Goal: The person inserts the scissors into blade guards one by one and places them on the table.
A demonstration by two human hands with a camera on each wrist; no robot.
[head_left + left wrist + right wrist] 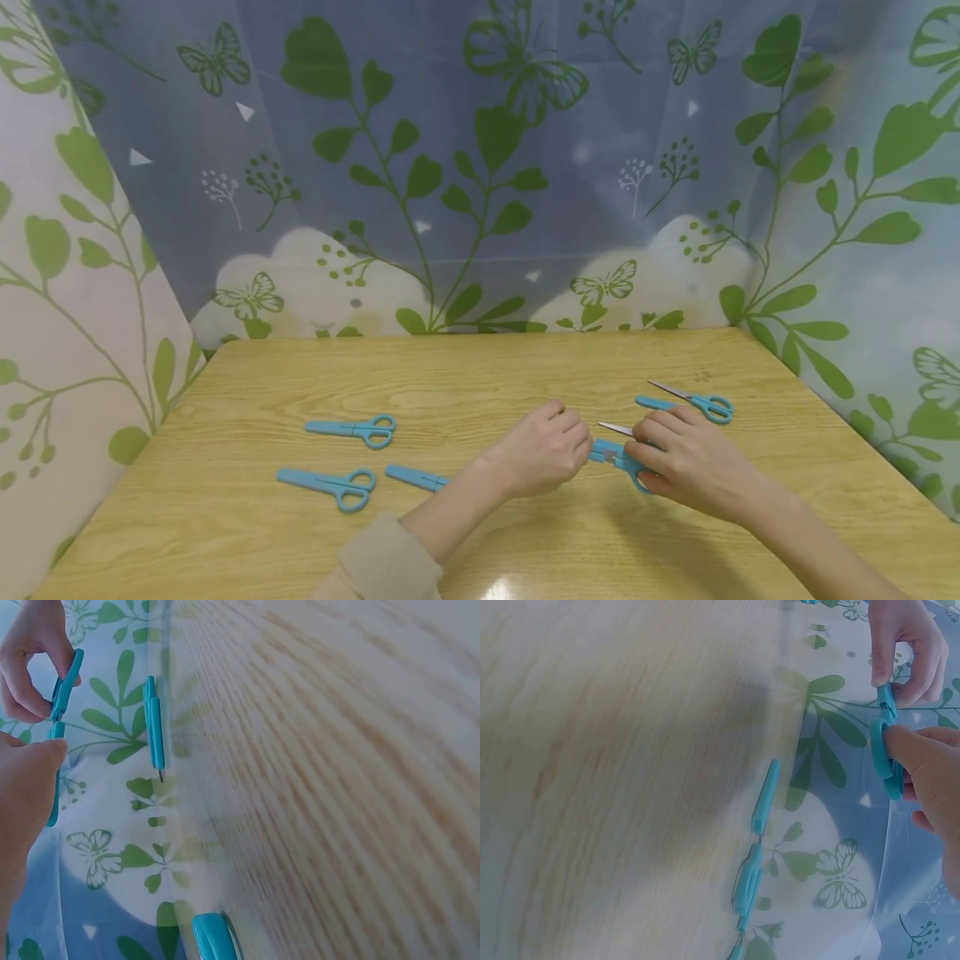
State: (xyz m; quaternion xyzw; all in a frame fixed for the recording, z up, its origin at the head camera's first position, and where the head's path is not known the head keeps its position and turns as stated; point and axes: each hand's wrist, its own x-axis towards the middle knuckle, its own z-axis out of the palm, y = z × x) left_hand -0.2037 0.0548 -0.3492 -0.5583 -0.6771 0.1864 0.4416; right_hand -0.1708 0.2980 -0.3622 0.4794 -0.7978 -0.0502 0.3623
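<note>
Over the table's (pixel 480 375) right half, the left hand (pixel 543 450) is pinching a cap (pixel 886 696) and the right hand (pixel 682 458) is gripping scissors (pixel 879 750) by the handles, seemingly for lining both up; an uncapped pair (pixel 703 403) is lying just beyond; two capped pairs (pixel 352 429) (pixel 327 483) are resting well apart leftward; open wood is stretching toward the far edge (pixel 480 335).

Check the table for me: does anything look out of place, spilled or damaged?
No spill or damage shows. Odd, though: toward the right, blue-handled scissors lie uncovered and another bare metal blade juts out by the right hand, whereas the two scissors at the left wear blue blade covers.
</note>
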